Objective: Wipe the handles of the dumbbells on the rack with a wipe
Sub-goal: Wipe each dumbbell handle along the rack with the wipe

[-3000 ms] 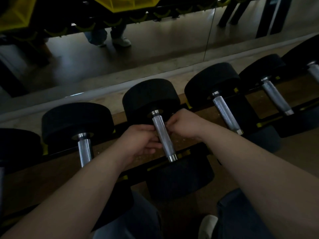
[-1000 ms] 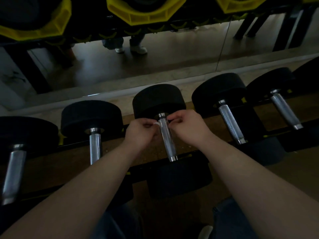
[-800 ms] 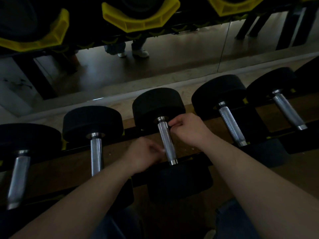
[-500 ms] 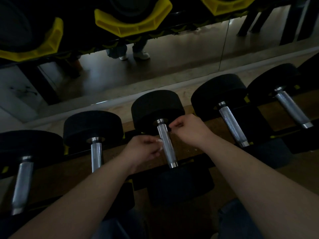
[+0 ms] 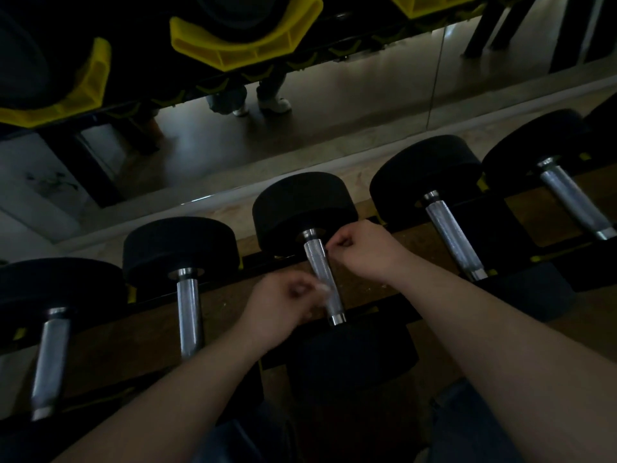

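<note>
While the left hand [image 5: 283, 302] looks blurry, its fingers are curled, and a small white wipe [image 5: 322, 289] shows at their tips. The wipe touches the left side of a shiny metal handle [image 5: 319, 262], down near the close end. The right hand [image 5: 364, 252] is higher up, on the other side of the same handle. Its fingers are curled tight. Its thumb and first finger meet right beside the metal, near the far end. It is too dark to tell if they pinch a bit of the wipe or nothing at all.

The handle belongs to the middle dumbbell [image 5: 303, 205], which has a round black weight at each end. It lies across the black rack [image 5: 150, 300] and points away from the person. On one side lie the left dumbbell [image 5: 190, 315] and the far left dumbbell [image 5: 50, 362]. On the other side lie the right dumbbell [image 5: 454, 238] and the far right dumbbell [image 5: 574, 198]. They all lie side by side with gaps between them.

Above the row is a higher shelf with yellow holders [image 5: 243, 45]. Behind the rack is a mirror [image 5: 367, 95], and it shows a pair of white shoes [image 5: 273, 103] on a brown floor.
</note>
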